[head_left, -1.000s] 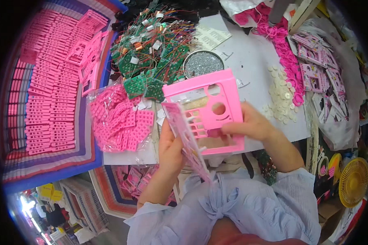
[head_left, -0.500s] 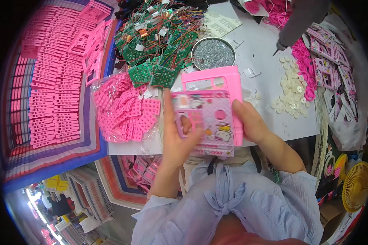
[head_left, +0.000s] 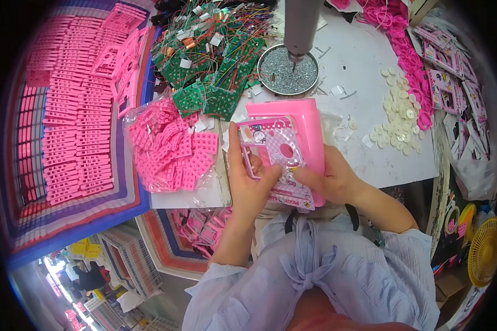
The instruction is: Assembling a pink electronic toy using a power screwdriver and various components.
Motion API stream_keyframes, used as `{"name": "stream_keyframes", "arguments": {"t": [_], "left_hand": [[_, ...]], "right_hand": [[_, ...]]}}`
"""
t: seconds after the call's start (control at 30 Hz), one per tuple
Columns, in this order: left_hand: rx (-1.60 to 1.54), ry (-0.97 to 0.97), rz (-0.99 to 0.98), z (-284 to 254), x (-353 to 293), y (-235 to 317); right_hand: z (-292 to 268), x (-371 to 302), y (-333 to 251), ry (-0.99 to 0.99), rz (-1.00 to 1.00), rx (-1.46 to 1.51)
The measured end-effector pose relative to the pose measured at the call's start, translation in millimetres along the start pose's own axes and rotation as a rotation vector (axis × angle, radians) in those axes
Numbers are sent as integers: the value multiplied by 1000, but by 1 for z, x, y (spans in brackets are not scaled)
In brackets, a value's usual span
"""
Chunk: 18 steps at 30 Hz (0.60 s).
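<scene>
Between my hands, above the near edge of the table, are a pink plastic casing (head_left: 313, 129) and a printed panel (head_left: 276, 136) with cartoon pictures and cut-out windows. The panel lies tilted over the casing's left part and hides much of it. My left hand (head_left: 249, 187) grips the panel's left edge, thumb on its face and a finger up along its side. On the right, my right hand (head_left: 337, 179) is closed round the casing's side, its thumb reaching over the panel's lower right part.
An electric screwdriver (head_left: 302, 30) hangs over a round dish of small screws (head_left: 281, 71). Wired green circuit boards (head_left: 221, 99), a bag of pink keypads (head_left: 174, 149), white discs (head_left: 397, 113) and pink cords (head_left: 406, 66) lie around. A blue-rimmed crate (head_left: 132, 207) of pink parts stands left.
The screwdriver has swung left from the upper right to above the dish. My right thumb has come over onto the panel, and the panel has tilted.
</scene>
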State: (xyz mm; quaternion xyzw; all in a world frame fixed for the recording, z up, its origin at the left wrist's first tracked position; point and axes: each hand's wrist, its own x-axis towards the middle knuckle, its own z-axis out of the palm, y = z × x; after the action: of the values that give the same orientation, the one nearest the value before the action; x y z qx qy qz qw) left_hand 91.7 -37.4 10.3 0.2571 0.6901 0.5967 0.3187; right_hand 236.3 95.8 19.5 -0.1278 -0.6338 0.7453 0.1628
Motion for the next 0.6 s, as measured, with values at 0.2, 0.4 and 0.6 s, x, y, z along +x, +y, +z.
{"name": "stream_keyframes", "arguments": {"t": [0.2, 0.4, 0.6], "left_hand": [[-77, -32, 66, 3, -7, 1], [-182, -12, 15, 1, -6, 4], [-67, -17, 7, -2, -7, -1]], "right_hand": [[-11, 3, -14, -57, 108, -8], [-8, 7, -20, -116, 50, -72], [-13, 9, -21, -224, 92, -131]]}}
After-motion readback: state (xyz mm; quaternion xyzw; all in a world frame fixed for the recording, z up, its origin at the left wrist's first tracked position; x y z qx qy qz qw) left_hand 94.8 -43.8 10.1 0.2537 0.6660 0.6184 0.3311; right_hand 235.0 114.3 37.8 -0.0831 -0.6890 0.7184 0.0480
